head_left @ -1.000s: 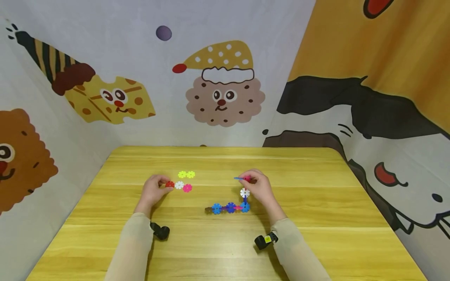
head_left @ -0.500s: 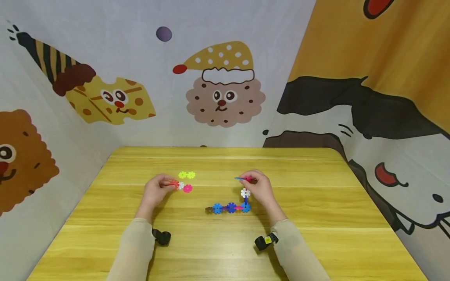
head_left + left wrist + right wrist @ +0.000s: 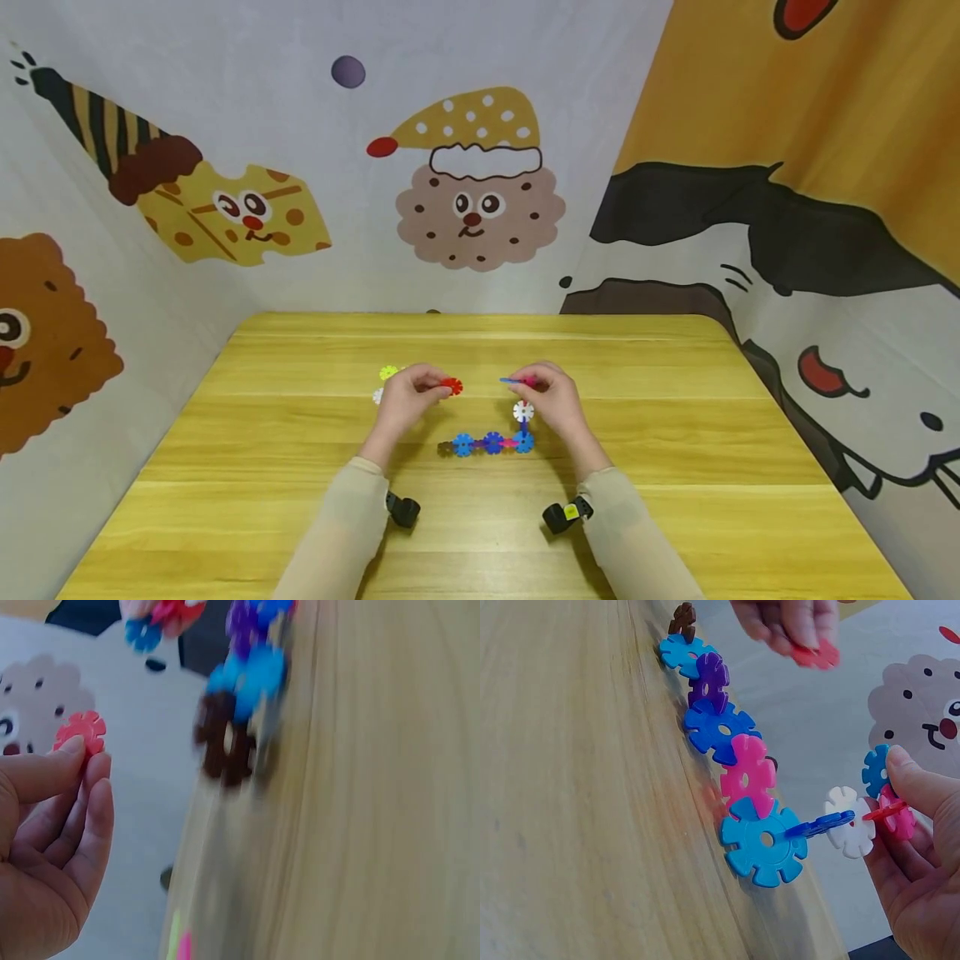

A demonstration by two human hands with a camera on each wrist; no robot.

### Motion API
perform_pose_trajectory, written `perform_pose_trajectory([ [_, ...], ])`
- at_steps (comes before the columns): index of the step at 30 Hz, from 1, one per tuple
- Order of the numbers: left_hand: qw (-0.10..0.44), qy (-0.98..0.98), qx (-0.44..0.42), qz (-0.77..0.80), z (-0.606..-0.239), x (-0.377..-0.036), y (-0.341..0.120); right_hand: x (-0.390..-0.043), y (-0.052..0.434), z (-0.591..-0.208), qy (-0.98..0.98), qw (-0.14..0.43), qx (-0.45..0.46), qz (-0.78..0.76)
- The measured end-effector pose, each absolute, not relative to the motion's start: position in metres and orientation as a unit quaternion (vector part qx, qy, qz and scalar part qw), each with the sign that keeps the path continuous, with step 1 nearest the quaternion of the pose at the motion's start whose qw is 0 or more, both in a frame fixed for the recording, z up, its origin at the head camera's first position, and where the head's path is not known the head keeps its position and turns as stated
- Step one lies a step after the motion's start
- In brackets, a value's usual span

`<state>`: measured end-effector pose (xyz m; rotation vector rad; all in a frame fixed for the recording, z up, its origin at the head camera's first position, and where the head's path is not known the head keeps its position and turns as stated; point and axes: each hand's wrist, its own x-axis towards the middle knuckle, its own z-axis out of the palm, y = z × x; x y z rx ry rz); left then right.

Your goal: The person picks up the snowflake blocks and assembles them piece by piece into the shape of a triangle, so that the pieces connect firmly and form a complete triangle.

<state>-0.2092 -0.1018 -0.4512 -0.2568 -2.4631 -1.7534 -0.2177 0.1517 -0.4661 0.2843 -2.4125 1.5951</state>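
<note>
Cartoon-printed cloth walls stand round my yellow desk (image 3: 675,467). My left hand (image 3: 405,402) pinches a red snowflake disc (image 3: 451,386) in its grip above the desk. My right hand (image 3: 553,402) pinches the top of the snowflake chain (image 3: 491,442), whose row lies on the desk between my hands.

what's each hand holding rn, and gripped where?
Left hand pinches a red snowflake disc by its edge. Right hand pinches the top end of the snowflake chain, at its pink piece.
</note>
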Motion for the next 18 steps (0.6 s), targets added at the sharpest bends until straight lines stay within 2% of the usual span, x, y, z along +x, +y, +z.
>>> perform_pose_trajectory([
  [8, 0.056, -0.803, -0.086, -0.586, -0.447, -0.213, -0.063, -0.217, 0.151, -0.464, -0.822, 0.121, 0.105, 0.546],
  [18, 0.024, -0.768, -0.075, -0.636, -0.452, -0.215, -0.044, -0.217, 0.151, -0.464, -0.811, 0.125, 0.120, 0.559],
])
